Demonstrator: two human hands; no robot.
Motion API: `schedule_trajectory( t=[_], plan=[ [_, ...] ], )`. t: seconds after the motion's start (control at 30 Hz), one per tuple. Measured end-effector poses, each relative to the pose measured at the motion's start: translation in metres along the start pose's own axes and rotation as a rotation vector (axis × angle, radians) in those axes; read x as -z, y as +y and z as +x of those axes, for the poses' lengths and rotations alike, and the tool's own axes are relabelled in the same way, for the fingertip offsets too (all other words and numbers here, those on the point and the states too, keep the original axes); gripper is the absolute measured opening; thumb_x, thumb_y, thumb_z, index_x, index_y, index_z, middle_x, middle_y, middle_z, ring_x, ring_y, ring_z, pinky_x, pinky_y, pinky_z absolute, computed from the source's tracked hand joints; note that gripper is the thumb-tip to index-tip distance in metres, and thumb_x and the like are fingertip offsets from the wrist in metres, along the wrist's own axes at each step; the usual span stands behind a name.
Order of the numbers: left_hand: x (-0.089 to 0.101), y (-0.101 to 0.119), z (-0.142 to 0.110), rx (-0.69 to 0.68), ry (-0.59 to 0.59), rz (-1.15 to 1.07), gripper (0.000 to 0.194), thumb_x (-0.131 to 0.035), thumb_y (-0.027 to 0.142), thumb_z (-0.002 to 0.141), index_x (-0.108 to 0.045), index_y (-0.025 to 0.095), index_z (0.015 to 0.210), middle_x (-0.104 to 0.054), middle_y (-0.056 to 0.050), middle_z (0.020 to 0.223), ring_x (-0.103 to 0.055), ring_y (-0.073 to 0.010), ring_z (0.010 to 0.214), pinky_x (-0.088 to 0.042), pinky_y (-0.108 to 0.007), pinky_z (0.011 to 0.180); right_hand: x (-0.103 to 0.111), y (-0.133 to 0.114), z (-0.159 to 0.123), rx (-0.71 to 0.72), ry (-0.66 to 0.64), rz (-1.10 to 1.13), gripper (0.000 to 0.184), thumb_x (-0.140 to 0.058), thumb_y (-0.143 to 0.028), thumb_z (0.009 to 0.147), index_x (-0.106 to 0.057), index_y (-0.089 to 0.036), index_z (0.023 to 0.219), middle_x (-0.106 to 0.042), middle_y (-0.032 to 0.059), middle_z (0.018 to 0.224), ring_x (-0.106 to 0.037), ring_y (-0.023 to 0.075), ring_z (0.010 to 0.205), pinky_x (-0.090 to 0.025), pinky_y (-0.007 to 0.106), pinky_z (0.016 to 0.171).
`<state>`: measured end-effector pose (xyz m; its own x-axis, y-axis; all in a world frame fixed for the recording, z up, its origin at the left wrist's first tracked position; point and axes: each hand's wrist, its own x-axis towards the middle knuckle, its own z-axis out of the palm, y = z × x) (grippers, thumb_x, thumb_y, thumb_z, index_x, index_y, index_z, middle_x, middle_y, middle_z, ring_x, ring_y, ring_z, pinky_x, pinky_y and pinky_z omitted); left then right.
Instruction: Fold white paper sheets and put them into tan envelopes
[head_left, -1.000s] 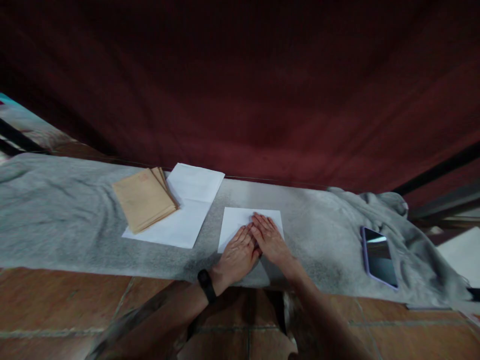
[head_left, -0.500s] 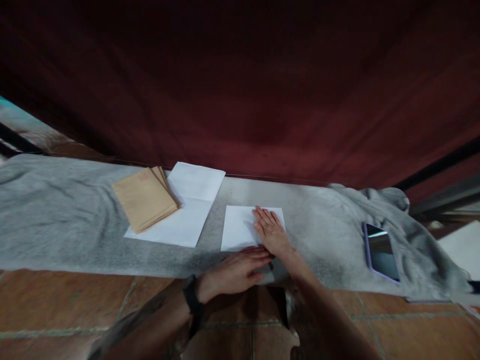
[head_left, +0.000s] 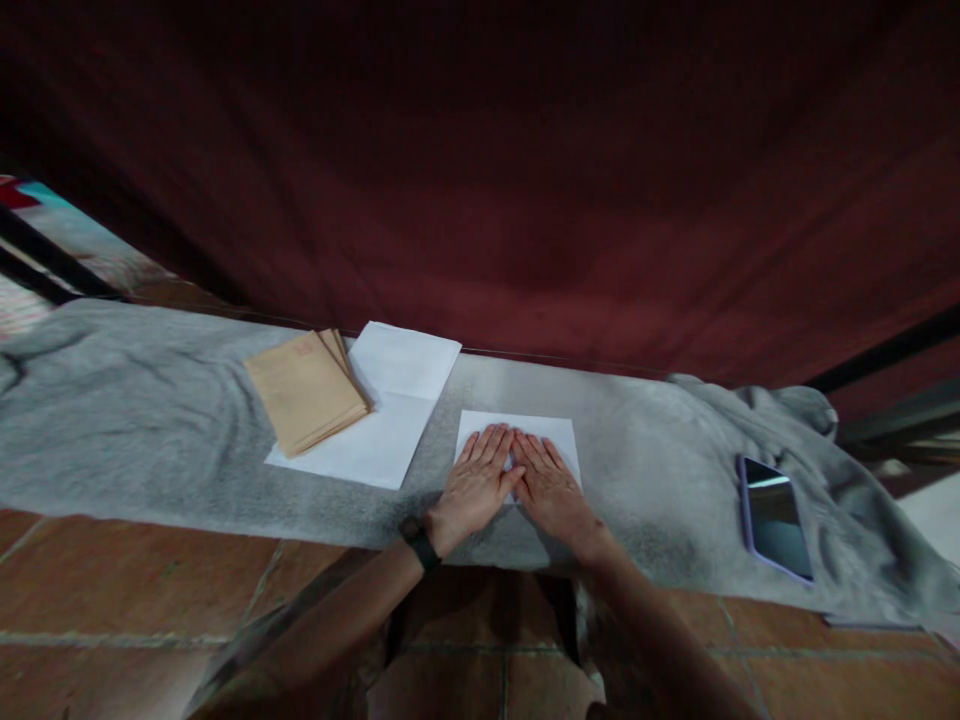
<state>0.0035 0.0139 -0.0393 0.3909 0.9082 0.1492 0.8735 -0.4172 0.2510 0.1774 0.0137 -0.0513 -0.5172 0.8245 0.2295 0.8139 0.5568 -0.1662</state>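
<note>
A small white sheet of paper (head_left: 555, 428), which looks folded, lies on the grey cloth in front of me. My left hand (head_left: 481, 475) rests flat on its left half, fingers stretched forward. Flat on the right half lies my right hand (head_left: 547, 485), with its fingers extended too. The hands nearly touch at the fingertips and thumbs, and they hide much of the paper's middle and near edge. To the left, larger white sheets (head_left: 409, 365) with a crease across them lie partly under a stack of brown envelopes (head_left: 304, 390).
The grey cloth (head_left: 660, 470) covers a long, narrow surface. A phone in a purple case (head_left: 776, 520) lies at the right, beside bunched cloth. A dark red curtain-like sheet (head_left: 480, 200) rises behind. Terracotta tiles (head_left: 120, 580) show below the near edge.
My left hand has moved from the paper's near edge up onto its left half and now lies flat. The right hand stays on the right half. The view has shifted slightly.
</note>
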Motion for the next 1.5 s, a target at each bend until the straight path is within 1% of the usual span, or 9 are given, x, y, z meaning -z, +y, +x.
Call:
schedule_trajectory(
  t=[0.37,0.5,0.6,0.7,0.8,0.87,1.03,1.3,1.5],
  plan=[
    [0.002,-0.007,0.012,0.073,0.030,0.084,0.056,-0.027,0.045,0.107,-0.044,0.018,0.153,-0.038,-0.008,0.163,-0.026,-0.0256,0.154,-0.023,-0.049,0.126,0.013,-0.020,-0.030,0.150,-0.091,0.116,0.055,-0.042,-0.040,0.105,-0.048,-0.010,0.150,-0.047,0.0143,0.156,-0.041,0.0233,0.148,-0.027,0.045,0.127],
    [0.004,-0.008,0.014,0.082,0.034,0.085,0.056,-0.024,0.043,0.107,-0.045,0.019,0.152,-0.042,-0.007,0.161,-0.028,-0.0255,0.154,-0.024,-0.049,0.126,0.031,-0.018,-0.027,0.168,-0.128,0.344,0.043,-0.042,-0.041,0.105,-0.062,-0.023,0.139,-0.064,0.0053,0.142,-0.056,0.0184,0.135,-0.043,0.037,0.117],
    [0.003,-0.006,0.014,0.104,0.053,0.087,0.056,-0.024,0.041,0.107,-0.045,0.015,0.152,-0.041,-0.010,0.161,-0.029,-0.0260,0.153,-0.024,-0.049,0.126,0.040,-0.011,-0.017,0.002,-0.032,0.465,0.042,-0.034,-0.036,0.108,-0.071,-0.025,0.125,-0.075,0.0028,0.123,-0.069,0.0159,0.116,-0.053,0.031,0.105],
    [-0.001,0.000,0.013,0.063,0.060,0.080,0.054,-0.027,0.036,0.106,-0.044,0.013,0.152,-0.038,-0.011,0.163,-0.029,-0.0251,0.153,-0.023,-0.048,0.126,0.034,-0.006,-0.006,-0.177,0.104,0.351,0.048,-0.029,-0.035,0.108,-0.060,-0.017,0.141,-0.064,0.0100,0.142,-0.059,0.0200,0.132,-0.046,0.038,0.114],
    [-0.005,0.005,0.013,-0.006,0.042,0.074,0.054,-0.028,0.029,0.104,-0.041,0.013,0.154,-0.037,-0.009,0.163,-0.027,-0.0235,0.154,-0.021,-0.048,0.127,0.017,-0.003,0.002,-0.199,0.079,0.176,0.053,-0.027,-0.032,0.107,-0.046,-0.010,0.152,-0.045,0.0145,0.158,-0.040,0.0244,0.148,-0.035,0.047,0.122],
    [-0.008,0.006,0.013,-0.014,0.041,0.080,0.055,-0.029,0.025,0.102,-0.040,0.011,0.154,-0.037,-0.010,0.164,-0.027,-0.0233,0.154,-0.020,-0.048,0.127,0.006,-0.002,0.006,-0.194,0.041,0.085,0.053,-0.028,-0.032,0.108,-0.041,-0.012,0.155,-0.040,0.0138,0.161,-0.035,0.0258,0.151,-0.029,0.051,0.124],
    [-0.007,-0.001,0.014,0.016,0.047,0.094,0.055,-0.028,0.025,0.103,-0.039,0.012,0.155,-0.034,-0.010,0.165,-0.026,-0.0230,0.154,-0.019,-0.047,0.128,-0.007,0.001,0.009,-0.182,0.040,-0.021,0.053,-0.027,-0.034,0.109,-0.038,-0.014,0.156,-0.035,0.0125,0.163,-0.032,0.0255,0.152,-0.023,0.051,0.125],
    [0.001,-0.012,0.011,0.159,0.050,0.155,0.060,-0.029,0.041,0.106,-0.039,0.006,0.154,-0.033,-0.019,0.163,-0.027,-0.0284,0.154,-0.020,-0.048,0.127,-0.008,0.012,0.004,-0.265,0.113,-0.091,0.055,-0.031,-0.039,0.108,-0.039,-0.012,0.156,-0.038,0.0138,0.161,-0.039,0.0290,0.148,-0.025,0.050,0.122],
    [0.003,-0.018,0.008,0.220,0.048,0.187,0.064,-0.026,0.043,0.106,-0.035,0.003,0.155,-0.031,-0.019,0.163,-0.028,-0.0282,0.154,-0.020,-0.046,0.127,-0.007,0.023,-0.002,-0.336,0.135,-0.123,0.059,-0.029,-0.042,0.108,-0.038,-0.009,0.156,-0.039,0.0169,0.161,-0.038,0.0307,0.148,-0.024,0.052,0.121]
  ],
)
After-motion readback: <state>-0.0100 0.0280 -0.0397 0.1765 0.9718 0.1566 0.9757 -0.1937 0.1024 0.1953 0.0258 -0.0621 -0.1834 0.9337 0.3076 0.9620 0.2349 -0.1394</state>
